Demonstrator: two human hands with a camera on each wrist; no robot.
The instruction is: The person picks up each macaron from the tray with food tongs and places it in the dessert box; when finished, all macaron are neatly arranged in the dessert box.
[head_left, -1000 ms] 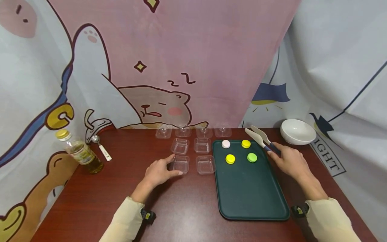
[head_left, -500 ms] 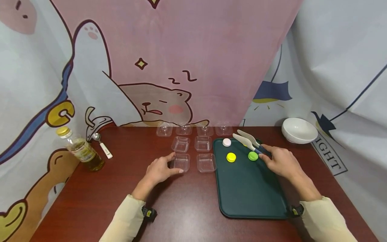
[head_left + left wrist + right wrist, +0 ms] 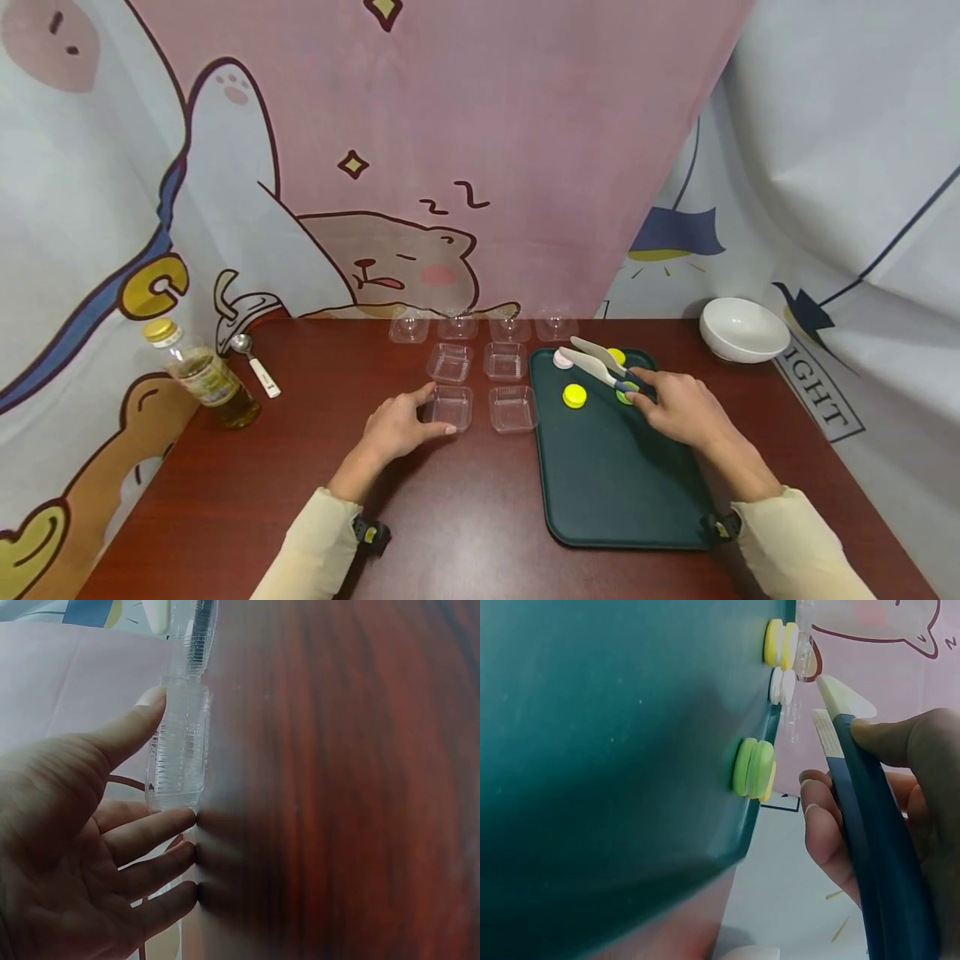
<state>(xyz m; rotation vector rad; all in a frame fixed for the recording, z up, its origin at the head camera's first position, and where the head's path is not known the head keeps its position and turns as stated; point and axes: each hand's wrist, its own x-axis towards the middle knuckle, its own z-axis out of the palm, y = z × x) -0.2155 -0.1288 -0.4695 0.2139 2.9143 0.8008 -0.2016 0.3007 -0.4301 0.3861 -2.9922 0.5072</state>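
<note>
My left hand [image 3: 397, 427] holds the near left clear plastic container [image 3: 454, 408], thumb at its front edge and index finger at its back left corner. The left wrist view shows that container [image 3: 178, 746] between thumb and index finger, the other fingertips down at the table. My right hand [image 3: 686, 408] grips blue-handled tongs [image 3: 877, 825] with cream tips, their arms apart and nothing between them. Over the dark green tray [image 3: 622, 475], the tongs overlap a pale pink macaron [image 3: 562, 360] and a green macaron [image 3: 754, 769]. Yellow macarons [image 3: 574, 396] lie on the tray too.
More clear containers [image 3: 513, 410] stand beside and behind the held one, with a row of clear domed lids [image 3: 459, 325] at the back. An oil bottle [image 3: 213, 383] and a metal scoop [image 3: 258, 368] are at the left. At back right stands a white bowl [image 3: 744, 331].
My right hand has moved left with the tongs, from the tray's right edge to over the macarons. The left hand has stayed at the container.
</note>
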